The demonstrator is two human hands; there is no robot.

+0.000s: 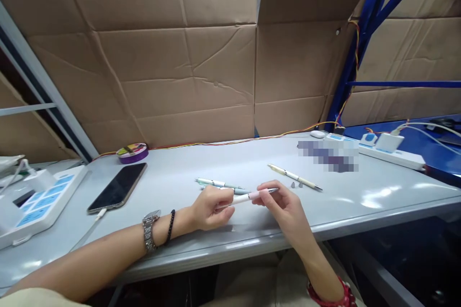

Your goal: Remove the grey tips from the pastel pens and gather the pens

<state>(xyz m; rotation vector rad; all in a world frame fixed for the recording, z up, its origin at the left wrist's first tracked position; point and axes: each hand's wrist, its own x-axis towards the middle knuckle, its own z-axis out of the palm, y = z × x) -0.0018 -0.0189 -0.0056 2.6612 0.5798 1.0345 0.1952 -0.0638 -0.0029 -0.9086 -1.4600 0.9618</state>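
Note:
A white and pink pen (243,198) is held between both hands, just above the front part of the table. My left hand (213,207) is closed round its white end. The thumb and fingers of my right hand (283,204) pinch the pink part near the metal tip, which points right. Just behind my left hand lie pens with light green parts (219,183), one partly covered by the hand. Beyond my right hand rests a white and cream pen (294,177) with gold-coloured fittings. Two small grey pieces (297,185) lie beside it.
A phone (118,188) on a charging cable lies at left, near a purple tape roll (132,153). Power strips stand at the left (54,206) and right (406,157). A blurred-out patch covers something at back right. Cardboard (201,67) walls the back of the table (173,165).

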